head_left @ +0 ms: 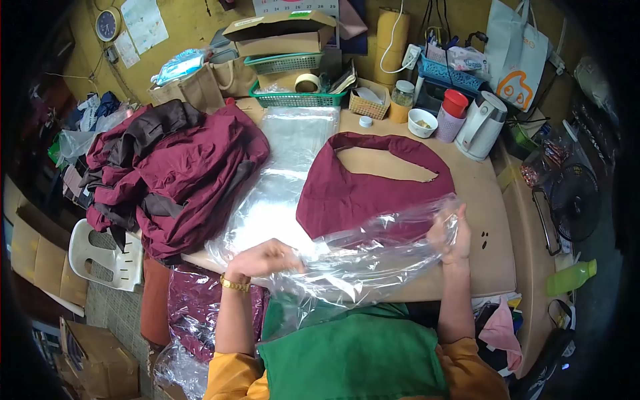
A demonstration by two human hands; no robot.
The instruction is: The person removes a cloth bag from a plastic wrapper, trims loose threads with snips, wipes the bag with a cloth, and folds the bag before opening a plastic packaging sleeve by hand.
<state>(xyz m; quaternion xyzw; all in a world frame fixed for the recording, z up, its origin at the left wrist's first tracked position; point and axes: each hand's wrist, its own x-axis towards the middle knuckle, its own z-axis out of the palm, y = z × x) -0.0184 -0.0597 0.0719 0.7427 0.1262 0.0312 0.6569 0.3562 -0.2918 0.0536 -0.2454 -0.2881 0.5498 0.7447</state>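
A maroon cloth bag [360, 203] with a wide loop handle lies flat on the table, the handle pointing away from me. A clear plastic bag [353, 277] stretches across its near edge and covers part of it. My left hand [267, 259], with a gold watch at the wrist, is closed on the plastic's left side. At the other side my right hand [449, 233] grips the plastic near the cloth bag's right corner, and some film lies over its fingers. A stack of clear plastic bags [277, 153] lies just left of the cloth bag.
A large heap of maroon and dark cloth [180, 173] covers the table's left side. Along the back stand green baskets [297, 99], a white bowl [422, 123], a lidded jar [402, 100] and an electric kettle [481, 127]. A white stool [107, 257] is at the left.
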